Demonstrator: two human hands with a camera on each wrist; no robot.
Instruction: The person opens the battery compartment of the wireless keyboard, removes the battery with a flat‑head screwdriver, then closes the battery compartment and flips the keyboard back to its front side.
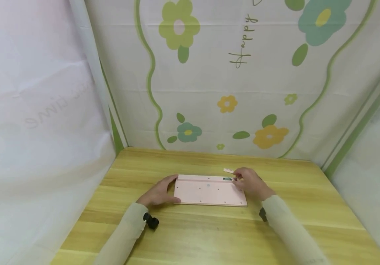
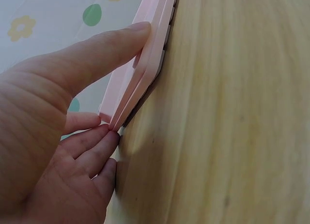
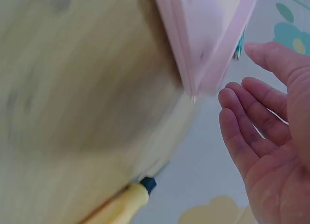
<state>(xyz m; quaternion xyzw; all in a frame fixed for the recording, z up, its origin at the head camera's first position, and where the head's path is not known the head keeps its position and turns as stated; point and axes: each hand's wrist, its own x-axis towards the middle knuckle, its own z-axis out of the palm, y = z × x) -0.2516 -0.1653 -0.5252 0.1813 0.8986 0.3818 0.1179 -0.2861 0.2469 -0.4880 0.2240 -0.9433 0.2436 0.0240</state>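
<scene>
A pink keyboard (image 1: 196,193) lies face down on the table, its screw-dotted underside up. My left hand (image 1: 159,192) grips its left end, the thumb on the near edge and the fingers at the far corner. Near the far right of the underside is an open slot with a green battery (image 1: 227,179) in it. My right hand (image 1: 250,182) is at that slot, thumb and index finger bent towards its right end. In the right wrist view the thumb tip is beside the battery's green, metal-tipped end (image 3: 238,51); the index finger is hidden, so a pinch cannot be confirmed.
A small pink cover strip (image 1: 228,170) lies just behind the keyboard. The right wrist view shows a yellow handle with a black collar (image 3: 148,184), perhaps a screwdriver. Flower-printed cloth (image 1: 210,81) rises behind the wooden table (image 1: 193,235).
</scene>
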